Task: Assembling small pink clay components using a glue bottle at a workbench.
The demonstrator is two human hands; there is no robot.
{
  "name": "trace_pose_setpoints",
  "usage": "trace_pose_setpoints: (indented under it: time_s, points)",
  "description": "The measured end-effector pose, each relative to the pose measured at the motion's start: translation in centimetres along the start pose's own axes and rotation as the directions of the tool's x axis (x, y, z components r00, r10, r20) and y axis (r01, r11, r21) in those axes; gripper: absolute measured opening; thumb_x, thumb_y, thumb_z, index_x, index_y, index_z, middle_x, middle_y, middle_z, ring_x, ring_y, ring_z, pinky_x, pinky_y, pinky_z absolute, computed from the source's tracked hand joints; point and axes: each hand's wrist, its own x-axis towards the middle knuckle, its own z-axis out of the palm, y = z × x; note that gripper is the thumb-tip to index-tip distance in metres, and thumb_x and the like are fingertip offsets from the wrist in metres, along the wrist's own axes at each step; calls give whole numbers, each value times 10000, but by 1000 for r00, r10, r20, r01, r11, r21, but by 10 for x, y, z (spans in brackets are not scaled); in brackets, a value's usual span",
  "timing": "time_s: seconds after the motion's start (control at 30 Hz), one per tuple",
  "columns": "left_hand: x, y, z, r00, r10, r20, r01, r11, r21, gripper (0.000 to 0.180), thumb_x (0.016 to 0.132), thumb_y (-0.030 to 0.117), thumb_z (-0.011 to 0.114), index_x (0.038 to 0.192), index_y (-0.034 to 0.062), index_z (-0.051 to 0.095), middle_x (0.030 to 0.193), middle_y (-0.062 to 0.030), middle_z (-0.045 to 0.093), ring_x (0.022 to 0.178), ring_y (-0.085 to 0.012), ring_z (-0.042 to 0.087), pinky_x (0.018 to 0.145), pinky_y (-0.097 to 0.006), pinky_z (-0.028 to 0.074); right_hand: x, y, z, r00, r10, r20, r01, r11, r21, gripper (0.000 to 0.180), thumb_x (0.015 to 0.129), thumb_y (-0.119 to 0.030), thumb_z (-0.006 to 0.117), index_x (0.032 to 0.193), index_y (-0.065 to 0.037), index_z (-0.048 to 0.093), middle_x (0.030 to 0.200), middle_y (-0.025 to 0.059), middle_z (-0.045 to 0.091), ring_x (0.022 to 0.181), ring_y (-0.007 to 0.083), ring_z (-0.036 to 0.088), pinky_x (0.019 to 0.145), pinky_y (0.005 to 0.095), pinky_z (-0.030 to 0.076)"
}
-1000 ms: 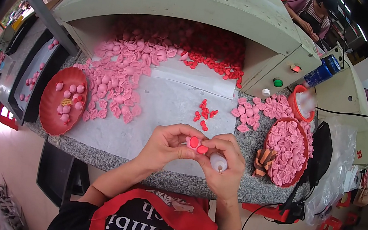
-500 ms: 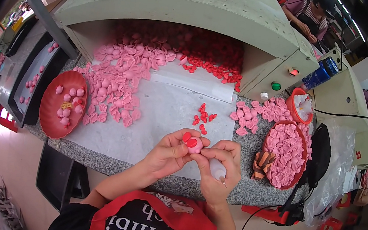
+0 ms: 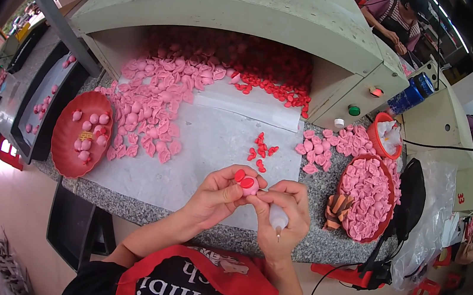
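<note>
Between the thumb and fingers of my left hand [image 3: 213,197] is a small pink ball-shaped figure [image 3: 250,190] with two red oval pieces on its upper left. My right hand [image 3: 287,205] is closed beside it, fingertips close to the figure's right side. A small whitish squeeze bottle [image 3: 279,216] with a thin needle tip pointing down is tucked in that hand. Something thin and pale shows at its fingertips, too small to name. Just beyond my hands, several small red bow-like pieces [image 3: 261,147] lie on a white sheet [image 3: 213,144].
A grey-green hooded box [image 3: 230,12] covers heaps of pink pieces [image 3: 154,95] and red pieces [image 3: 274,87]. Red dishes stand left [image 3: 63,148] and right [image 3: 382,231], holding pink items. A black tray [image 3: 67,232] sits below the table edge. Another person [image 3: 399,25] works at far right.
My right hand has shifted slightly, and the bottle in it has tilted so its needle tip points more straight down. The left hand and the pink figure stay nearly in place.
</note>
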Motion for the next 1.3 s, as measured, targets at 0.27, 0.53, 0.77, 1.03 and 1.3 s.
trace_pose_setpoints:
  time_s: [0.27,0.53,0.77,1.03,1.3]
  points:
    - [3,1,-7,944,-315,95,329,910,-251,386,890,302,446,1126,-3,467,979,-124,590,871,-205,613,723,-275,518,28,11,-28,834,332,441,-487,820,302,201,653,55,641,843,-9,616,944,79,537,698,92,517,591,195,420]
    - [2,2,2,902,-430,-36,426,900,-93,374,881,360,455,1021,21,527,874,-95,622,767,-179,639,619,-238,531,32,22,-29,740,273,615,-556,762,331,183,669,42,650,840,-13,618,901,68,569,774,105,529,681,220,416]
    - [-1,-1,5,892,-435,-127,425,900,-96,351,860,333,508,1040,32,493,858,-101,618,732,-185,641,592,-228,532,28,31,-30,732,197,652,-492,815,307,148,632,68,596,768,9,592,920,112,540,805,141,541,708,241,435]
    - [-3,3,-1,891,-406,-200,406,913,-47,330,854,310,527,1046,44,489,831,-93,616,697,-183,639,583,-226,531,19,33,-15,797,172,580,-419,848,324,128,656,54,634,760,-20,616,886,68,543,781,121,530,684,224,422]
    - [5,15,20,847,-508,-159,532,815,230,412,893,399,412,1062,28,473,801,-109,617,685,-197,635,557,-244,500,12,28,-29,897,134,420,-294,891,345,126,663,54,615,769,-15,603,896,85,541,735,113,537,626,211,426]
